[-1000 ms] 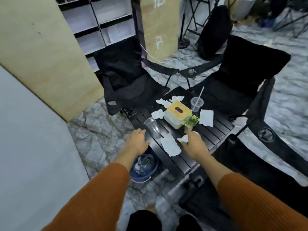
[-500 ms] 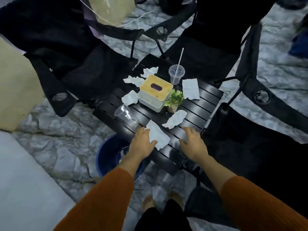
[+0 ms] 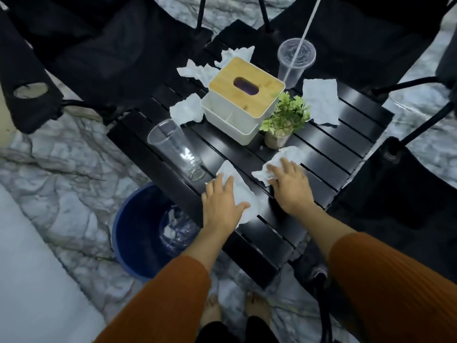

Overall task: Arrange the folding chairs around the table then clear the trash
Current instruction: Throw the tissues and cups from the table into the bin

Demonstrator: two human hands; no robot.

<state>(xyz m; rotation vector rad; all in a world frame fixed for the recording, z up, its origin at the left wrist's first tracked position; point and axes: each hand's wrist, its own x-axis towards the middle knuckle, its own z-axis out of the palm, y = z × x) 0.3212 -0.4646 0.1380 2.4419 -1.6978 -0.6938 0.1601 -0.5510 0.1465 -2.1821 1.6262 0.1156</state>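
Two crumpled white tissues lie near the close edge of the black slatted table (image 3: pixel 346 134). My left hand (image 3: pixel 221 201) rests flat on the left tissue (image 3: pixel 243 194), and my right hand (image 3: pixel 290 186), held apart, spreads straight fingers over the right tissue (image 3: pixel 286 154). Neither grips. Clearing looks barely begun: a tall clear cup (image 3: pixel 178 149) and a lidded cup (image 3: pixel 295 60) with a straw wait. Black fabric folding chairs (image 3: pixel 99 58) ring the table, seemingly done. A round blue bin (image 3: pixel 133 231) holding scraps stands near left.
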